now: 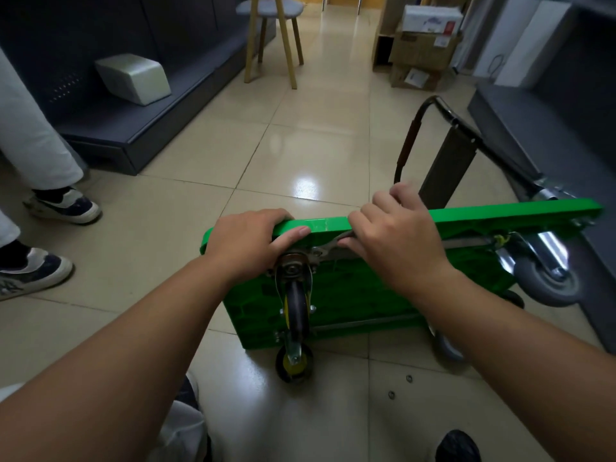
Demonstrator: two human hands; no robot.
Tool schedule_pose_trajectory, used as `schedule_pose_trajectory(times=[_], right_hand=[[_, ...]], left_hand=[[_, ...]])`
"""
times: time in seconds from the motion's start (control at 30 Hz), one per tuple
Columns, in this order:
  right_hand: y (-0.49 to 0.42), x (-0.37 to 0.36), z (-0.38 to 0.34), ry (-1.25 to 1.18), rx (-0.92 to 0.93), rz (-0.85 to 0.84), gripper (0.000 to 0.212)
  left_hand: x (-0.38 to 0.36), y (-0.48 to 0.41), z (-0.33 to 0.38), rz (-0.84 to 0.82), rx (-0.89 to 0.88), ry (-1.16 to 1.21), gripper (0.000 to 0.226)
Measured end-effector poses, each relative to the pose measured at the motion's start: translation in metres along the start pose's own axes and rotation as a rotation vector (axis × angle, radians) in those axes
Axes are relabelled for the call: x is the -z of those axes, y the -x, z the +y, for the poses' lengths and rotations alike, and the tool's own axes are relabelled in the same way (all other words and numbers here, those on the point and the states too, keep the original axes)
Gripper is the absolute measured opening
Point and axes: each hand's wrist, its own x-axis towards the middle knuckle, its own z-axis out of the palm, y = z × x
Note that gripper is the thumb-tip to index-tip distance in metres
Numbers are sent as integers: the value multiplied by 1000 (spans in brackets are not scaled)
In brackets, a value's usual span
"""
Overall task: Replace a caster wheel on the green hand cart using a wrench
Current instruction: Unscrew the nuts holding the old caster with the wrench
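Beige floor tiles (300,145) carry the green hand cart (366,295), tipped on edge at centre frame. The left hand (246,241) curls over its upper rim, just above the caster wheel (296,305). The right hand (396,241) closes round the wrench (333,242), whose long axis runs rightward from the caster plate; its head appears seated on a bolt. Labels on the cartons (423,48) at upper right are illegible.

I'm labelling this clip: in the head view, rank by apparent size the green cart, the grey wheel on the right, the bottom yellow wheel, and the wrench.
1. green cart
2. grey wheel
3. bottom yellow wheel
Unranked: wrench, mostly hidden under the right hand.
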Motion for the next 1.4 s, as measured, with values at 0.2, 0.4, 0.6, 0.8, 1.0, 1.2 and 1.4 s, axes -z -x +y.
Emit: schedule_pose_trajectory(times=[0.2, 0.4, 0.6, 0.8, 1.0, 1.2, 1.4], right_hand=[[36, 0, -15, -554, -436, 25, 44], [73, -28, -90, -1366, -1381, 69, 41], [78, -54, -135, -1501, -1544, 83, 30], [65, -71, -150, -1570, -1527, 59, 23], [58, -84, -154, -1614, -1571, 41, 27], [69, -79, -123, -1399, -1437, 11, 29], [69, -59, -77, -912, -1171, -111, 44]], left_hand=[[-1, -1, -1, -6, 4, 3, 62], [-1, -1, -1, -5, 7, -8, 60], [-6, -3, -4, 12, -21, -25, 68], [-11, -5, -5, 34, -17, -13, 74], [-12, -5, -7, 50, -34, -14, 67], [-12, -7, -8, 44, -37, -7, 69], [-5, -6, -4, 27, -17, 1, 70]])
